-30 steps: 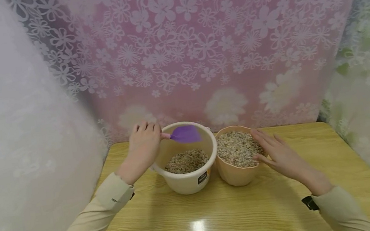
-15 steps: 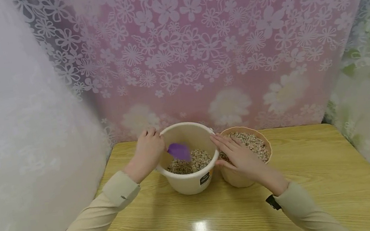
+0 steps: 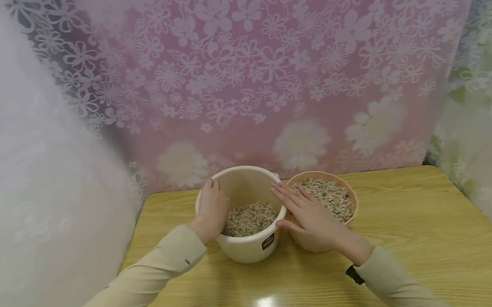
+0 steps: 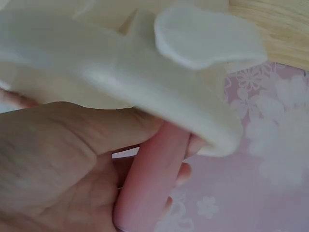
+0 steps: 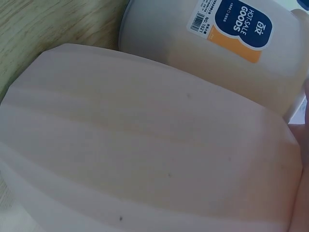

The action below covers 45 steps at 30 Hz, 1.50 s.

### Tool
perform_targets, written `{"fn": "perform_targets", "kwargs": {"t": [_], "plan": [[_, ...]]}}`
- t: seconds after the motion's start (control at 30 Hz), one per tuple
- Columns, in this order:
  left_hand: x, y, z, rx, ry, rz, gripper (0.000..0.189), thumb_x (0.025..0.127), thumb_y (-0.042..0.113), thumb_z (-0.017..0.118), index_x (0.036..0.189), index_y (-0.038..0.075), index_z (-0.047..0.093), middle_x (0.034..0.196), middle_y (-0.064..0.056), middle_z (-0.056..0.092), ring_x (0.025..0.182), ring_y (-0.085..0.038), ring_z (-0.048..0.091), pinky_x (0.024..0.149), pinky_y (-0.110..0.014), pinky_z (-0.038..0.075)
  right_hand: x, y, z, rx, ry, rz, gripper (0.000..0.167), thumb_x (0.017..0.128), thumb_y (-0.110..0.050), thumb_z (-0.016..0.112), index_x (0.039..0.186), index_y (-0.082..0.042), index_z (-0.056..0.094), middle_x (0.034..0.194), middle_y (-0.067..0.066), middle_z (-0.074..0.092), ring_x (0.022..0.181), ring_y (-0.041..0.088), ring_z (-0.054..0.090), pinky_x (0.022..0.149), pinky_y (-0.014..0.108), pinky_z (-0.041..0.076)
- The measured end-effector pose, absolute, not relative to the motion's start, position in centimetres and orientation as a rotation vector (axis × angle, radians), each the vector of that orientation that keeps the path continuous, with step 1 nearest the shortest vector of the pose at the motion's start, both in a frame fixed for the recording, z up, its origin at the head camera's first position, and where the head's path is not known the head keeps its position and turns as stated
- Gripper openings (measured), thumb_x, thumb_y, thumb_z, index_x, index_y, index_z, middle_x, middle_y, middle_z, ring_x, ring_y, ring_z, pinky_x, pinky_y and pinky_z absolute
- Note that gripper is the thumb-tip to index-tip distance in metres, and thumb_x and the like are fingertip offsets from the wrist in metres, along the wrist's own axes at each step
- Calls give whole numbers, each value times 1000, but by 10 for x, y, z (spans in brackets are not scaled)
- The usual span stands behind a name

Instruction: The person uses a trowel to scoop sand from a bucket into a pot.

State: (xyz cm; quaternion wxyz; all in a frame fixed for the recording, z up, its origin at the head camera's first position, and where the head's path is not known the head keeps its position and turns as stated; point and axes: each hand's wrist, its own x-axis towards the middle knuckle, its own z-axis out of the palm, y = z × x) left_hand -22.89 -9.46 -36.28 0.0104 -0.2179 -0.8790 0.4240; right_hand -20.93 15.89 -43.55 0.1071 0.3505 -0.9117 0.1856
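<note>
My left hand (image 3: 212, 207) is at the left rim of a cream bucket (image 3: 250, 249). It grips the pink handle of a toy shovel (image 4: 152, 179), which passes by the bucket's rim (image 4: 125, 72) in the left wrist view. The shovel's purple blade is hidden from the head view. Small mixed gravel (image 3: 251, 218) covers the bucket's bottom. My right hand (image 3: 312, 217) lies with straight fingers at the bucket's right rim, over the near left side of a peach faceted pot (image 3: 347, 187). Gravel fills that pot nearly to its rim, and its wall (image 5: 145, 140) fills much of the right wrist view.
Both containers stand side by side on a wood-grain table (image 3: 405, 226). A label (image 5: 244, 21) is stuck on the bucket's front. A pink flowered curtain (image 3: 236, 82) hangs right behind the table, with pale sheets at left and right.
My left hand has brought the shovel down into the bucket, and its purple blade has gone out of sight. My right hand has moved left from the pot's right side to the bucket's rim.
</note>
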Motion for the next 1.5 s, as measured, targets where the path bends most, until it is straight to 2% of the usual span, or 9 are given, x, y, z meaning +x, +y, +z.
{"fn": "perform_targets", "kwargs": {"t": [0.13, 0.37, 0.57, 0.87, 1.03, 1.23, 1.33, 1.4, 1.5], "plan": [[-233, -94, -369, -687, -2756, 1404, 26, 106, 35, 53, 120, 25, 72, 106, 1, 69, 88, -21, 48, 85, -35, 35, -208, 156, -436, 1025, -2683, 517, 78, 104, -55, 44, 163, -11, 19, 168, 9, 19, 153, 31, 22, 119, 58, 20], [-246, -99, -380, -712, -2793, 1121, 17, 100, 28, 63, 99, 20, 78, 101, -1, 75, 94, -22, 56, 90, -38, 41, -206, 153, -436, 1010, -2671, 493, 78, 104, -57, 41, 163, -11, 18, 168, 11, 19, 152, 33, 24, 119, 59, 22], [-253, -97, -384, -723, -2716, 977, 22, 100, 19, 64, 81, 17, 75, 85, 0, 73, 82, -20, 52, 85, -37, 41, -204, 150, -436, 1013, -2660, 494, 76, 105, -56, 40, 162, -10, 19, 169, 10, 18, 152, 33, 24, 119, 58, 23], [-253, -91, -384, -770, -2641, 735, 18, 97, 15, 68, 80, 13, 70, 82, -1, 71, 81, -19, 50, 81, -34, 42, -202, 150, -436, 1006, -2664, 480, 76, 105, -54, 40, 163, -11, 17, 169, 10, 18, 153, 31, 22, 119, 58, 22], [-245, -90, -379, -834, -2688, 540, 19, 91, 13, 74, 74, 11, 65, 79, -4, 69, 79, -21, 52, 76, -35, 41, -201, 152, -436, 987, -2692, 479, 75, 106, -52, 42, 164, -13, 13, 170, 8, 14, 154, 29, 20, 121, 56, 20], [-239, -95, -376, -793, -2890, 264, 31, 93, 39, 71, 90, 8, 72, 90, -8, 72, 93, -27, 57, 84, -41, 43, -202, 154, -438, 981, -2690, 476, 74, 106, -50, 43, 164, -13, 13, 170, 8, 15, 153, 31, 22, 120, 55, 20], [-237, -99, -376, -715, -2949, 204, 21, 95, 28, 72, 98, 7, 72, 97, -9, 72, 103, -28, 58, 89, -43, 44, -203, 154, -439, 980, -2690, 482, 74, 106, -49, 43, 163, -12, 13, 170, 8, 15, 153, 31, 22, 120, 56, 21], [-235, -101, -375, -674, -2946, 159, 15, 92, 18, 76, 100, 7, 71, 100, -9, 72, 106, -29, 57, 92, -45, 43, -203, 155, -440, 979, -2687, 480, 74, 106, -49, 43, 163, -12, 14, 170, 8, 15, 153, 31, 22, 120, 56, 22], [-231, -107, -374, -633, -2915, 112, 19, 90, 20, 77, 100, 6, 70, 100, -10, 71, 103, -29, 57, 93, -45, 42, -204, 155, -440, 973, -2688, 478, 74, 106, -49, 43, 163, -11, 16, 170, 7, 15, 153, 31, 22, 120, 56, 22]]}}
